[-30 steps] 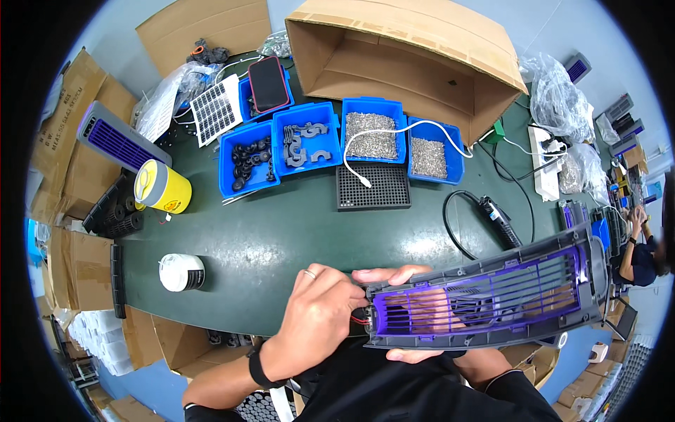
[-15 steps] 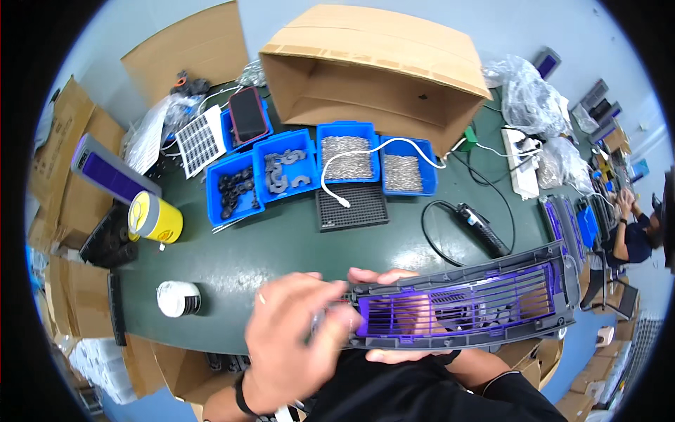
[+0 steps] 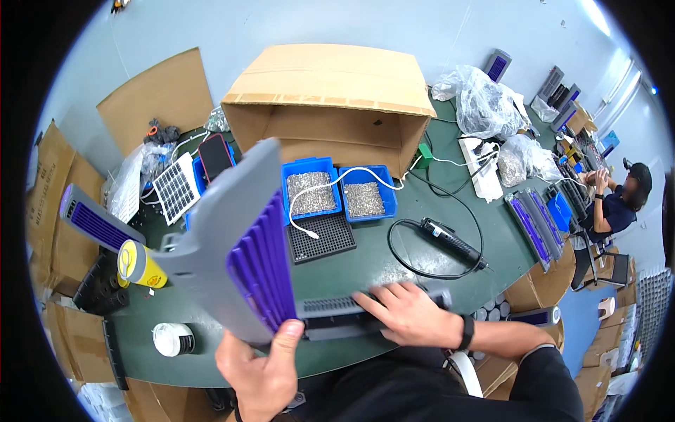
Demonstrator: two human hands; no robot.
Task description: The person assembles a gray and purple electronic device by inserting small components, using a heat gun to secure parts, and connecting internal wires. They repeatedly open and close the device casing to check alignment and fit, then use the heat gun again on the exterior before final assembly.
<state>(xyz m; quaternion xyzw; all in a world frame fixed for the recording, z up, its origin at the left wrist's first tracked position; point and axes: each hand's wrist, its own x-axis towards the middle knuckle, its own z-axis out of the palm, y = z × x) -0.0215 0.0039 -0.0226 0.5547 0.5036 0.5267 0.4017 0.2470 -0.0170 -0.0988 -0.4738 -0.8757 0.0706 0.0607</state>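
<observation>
My left hand [image 3: 260, 373] is closed round the lower end of a long grey grille panel [image 3: 211, 225] with purple slats [image 3: 260, 274]. The panel stands tilted up, its smooth grey face and slats showing. To its right, a long dark grey slotted housing [image 3: 337, 321] lies along the near table edge. My right hand [image 3: 415, 316] grips this housing from above, fingers over its far side. The panel's lower end is close to the housing's left end; whether they touch I cannot tell. The raised panel hides part of the blue bins behind it.
Blue bins of small metal parts [image 3: 313, 193] and a black grid tray [image 3: 323, 238] stand before a large cardboard box [image 3: 330, 77]. A corded black power screwdriver [image 3: 453, 245] lies right. A yellow canister [image 3: 144, 264] and white jar [image 3: 172, 340] stand left. Another person [image 3: 619, 204] sits far right.
The grille panel has gone from lying level with its inner side up to standing tilted in my left hand. My right hand has moved onto the dark housing, and the view has shifted.
</observation>
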